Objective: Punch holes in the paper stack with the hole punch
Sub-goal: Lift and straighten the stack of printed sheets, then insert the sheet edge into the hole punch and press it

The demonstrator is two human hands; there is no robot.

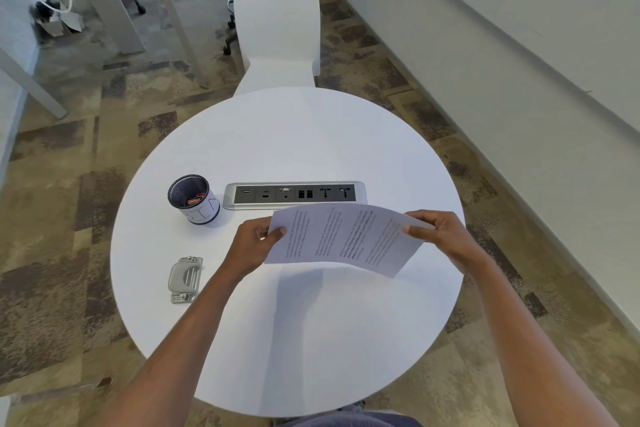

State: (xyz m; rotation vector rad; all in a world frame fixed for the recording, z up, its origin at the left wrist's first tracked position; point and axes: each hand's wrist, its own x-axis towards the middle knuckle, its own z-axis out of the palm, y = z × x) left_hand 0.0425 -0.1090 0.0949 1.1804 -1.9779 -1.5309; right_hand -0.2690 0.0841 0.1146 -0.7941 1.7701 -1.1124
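A printed paper stack point(343, 237) hangs in the air above the round white table point(287, 139), turned sideways and slightly bowed. My left hand point(252, 243) pinches its left short edge, thumb on top. My right hand point(440, 236) pinches its right short edge. The silver metal hole punch point(184, 279) lies on the table to the left of my left forearm, apart from both hands and from the paper.
A black mesh pen cup point(194, 199) with a white band stands at the left of the table. A recessed socket strip point(294, 195) lies just beyond the paper. A white chair point(277, 31) stands behind the table, and a wall ledge runs along the right.
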